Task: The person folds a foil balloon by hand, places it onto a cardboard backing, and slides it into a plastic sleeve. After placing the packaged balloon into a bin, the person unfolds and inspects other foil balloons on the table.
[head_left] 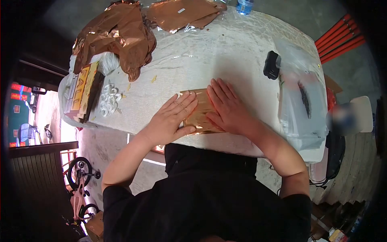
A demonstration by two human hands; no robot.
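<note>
A shiny copper-coloured foil piece (pixel 200 109) lies flat near the table's front edge. My left hand (pixel 174 116) rests palm down over its left side, fingers stretched out and thumb along its lower part. Over the right side lies my right hand (pixel 229 108), flat as well, with its fingers pointing away from me. Between the two hands a strip of the foil shows; the palms hide the rest. To the left of my left hand sits a small heap of white rings (pixel 109 101).
Crumpled copper foil (pixel 117 34) and a flatter foil stack (pixel 183 14) lie at the back. Yellow boxes (pixel 82 88) and white string (pixel 108 63) are on the left. A black object (pixel 272 65), clear plastic bags (pixel 300 121) with dark thin sticks (pixel 304 99), and a blue-labelled bottle (pixel 244 7) stand right.
</note>
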